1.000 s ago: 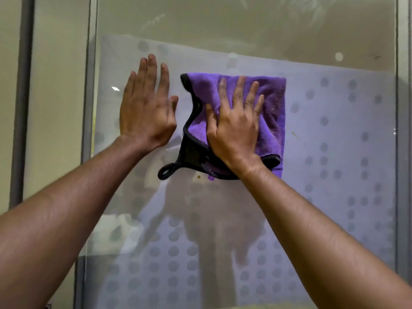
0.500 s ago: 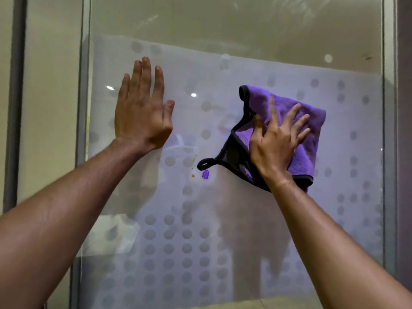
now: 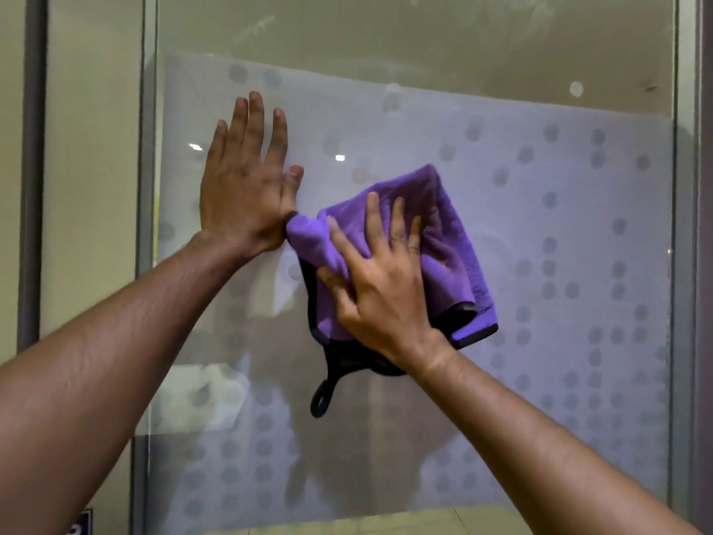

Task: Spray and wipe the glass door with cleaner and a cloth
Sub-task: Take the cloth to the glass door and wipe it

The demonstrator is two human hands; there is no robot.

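left hand (image 3: pixel 247 187) flat, fingers spread, palm on the frosted dotted glass door (image 3: pixel 540 225). right hand (image 3: pixel 380 279) splayed, pressing the folded purple microfibre cloth with black trim (image 3: pixel 447 241) to the glass; cloth corner appears to touch the left hand. black hanging loop (image 3: pixel 322 397) dangles below.

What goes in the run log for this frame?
phase: wiping | right hand: pressing purple cloth on glass door | left hand: flat on glass

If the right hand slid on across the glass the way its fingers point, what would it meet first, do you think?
Only more purple cloth under the right hand, then bare frosted glass door; that upward path looks free.
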